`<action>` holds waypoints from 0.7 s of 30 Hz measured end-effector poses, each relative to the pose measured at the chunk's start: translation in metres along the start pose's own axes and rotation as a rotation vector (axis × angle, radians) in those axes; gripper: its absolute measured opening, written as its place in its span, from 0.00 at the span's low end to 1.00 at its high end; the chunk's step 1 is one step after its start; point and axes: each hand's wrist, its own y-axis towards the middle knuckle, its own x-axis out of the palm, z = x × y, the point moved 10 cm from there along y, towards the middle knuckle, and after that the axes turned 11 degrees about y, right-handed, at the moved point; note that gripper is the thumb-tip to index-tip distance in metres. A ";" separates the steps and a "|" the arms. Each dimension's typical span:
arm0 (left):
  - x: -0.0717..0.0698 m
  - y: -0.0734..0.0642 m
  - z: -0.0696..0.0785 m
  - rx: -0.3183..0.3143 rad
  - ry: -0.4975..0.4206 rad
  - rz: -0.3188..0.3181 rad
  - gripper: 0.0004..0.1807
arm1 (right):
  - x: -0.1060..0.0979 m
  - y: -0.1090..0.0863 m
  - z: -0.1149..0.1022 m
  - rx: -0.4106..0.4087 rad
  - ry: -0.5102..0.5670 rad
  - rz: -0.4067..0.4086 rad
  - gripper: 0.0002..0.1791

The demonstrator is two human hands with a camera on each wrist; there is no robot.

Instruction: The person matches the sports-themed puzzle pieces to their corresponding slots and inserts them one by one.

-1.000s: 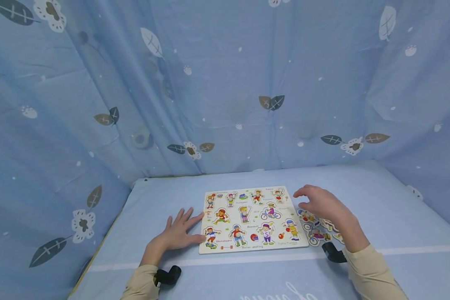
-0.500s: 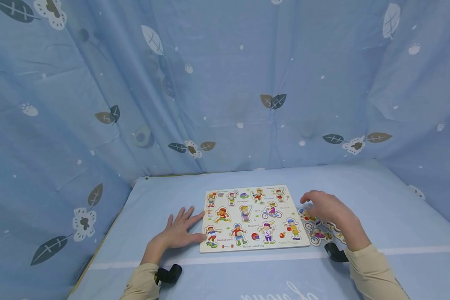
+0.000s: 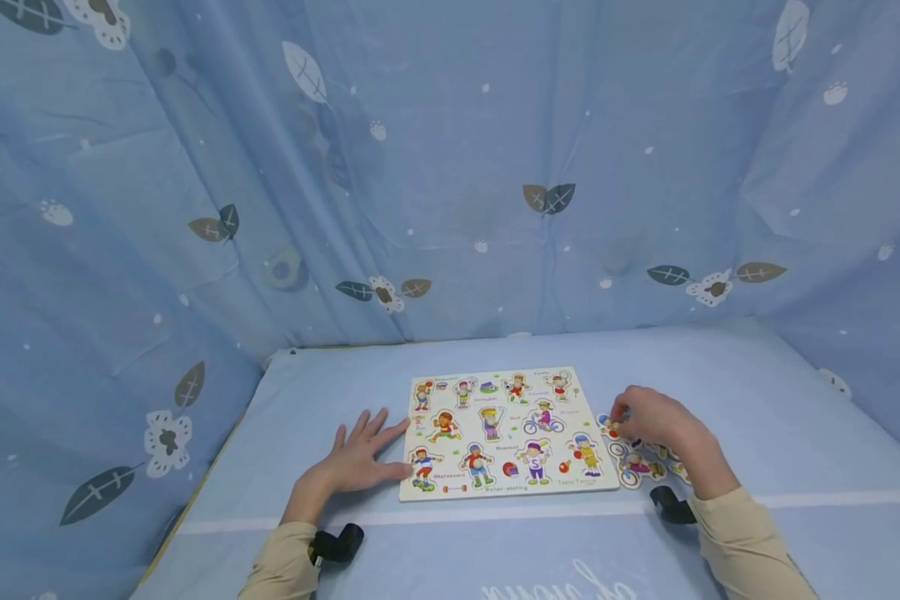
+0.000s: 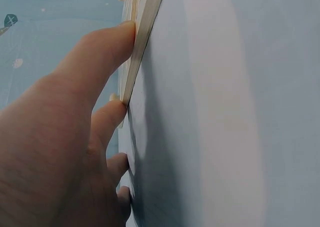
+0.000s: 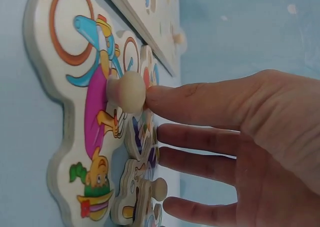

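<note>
A white wooden knob-puzzle board [image 3: 510, 446] with printed sports figures lies flat on the table. My left hand [image 3: 360, 462] has its fingers spread at the board's left side; in the left wrist view the thumb [image 4: 112, 42] and index fingertip touch its edge. To the right of the board, my right hand [image 3: 656, 417] is low over loose puzzle pieces, its index finger bent down to a blue-helmeted piece [image 3: 607, 427]. In the right wrist view the thumb tip is partly behind the knob of a cyclist piece [image 5: 95, 107]. Whether it pinches a knob, I cannot tell.
Several loose pieces [image 3: 637, 468] overlap in a pile against the board's right edge, some under my right hand. Blue patterned cloth [image 3: 465, 167] hangs behind the table. A black wrist-worn device [image 3: 337, 546] sits at each sleeve.
My right hand has moved down and slightly right from above the board's right edge to the loose pieces, and its index finger has bent down. The left hand has stayed at the board.
</note>
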 end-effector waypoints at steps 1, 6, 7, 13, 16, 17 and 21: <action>0.000 0.000 0.000 -0.001 0.002 0.001 0.47 | 0.000 0.000 0.000 0.004 0.001 0.001 0.07; 0.000 0.000 0.001 0.001 -0.002 0.007 0.47 | 0.001 0.001 0.001 0.020 -0.010 0.003 0.07; -0.001 0.000 0.001 0.001 -0.001 0.007 0.47 | 0.001 0.001 0.000 0.022 -0.013 0.005 0.07; -0.003 -0.001 0.001 0.001 -0.004 0.009 0.47 | 0.001 0.001 -0.005 0.016 -0.025 0.006 0.06; -0.001 0.000 -0.001 0.001 -0.001 0.007 0.47 | 0.002 0.001 -0.004 0.020 -0.040 0.002 0.06; 0.000 0.001 -0.001 -0.001 0.000 0.006 0.47 | 0.002 0.001 -0.003 0.022 -0.043 0.002 0.06; 0.002 0.003 -0.002 -0.003 0.005 0.003 0.47 | 0.003 0.002 0.001 0.035 -0.051 0.000 0.07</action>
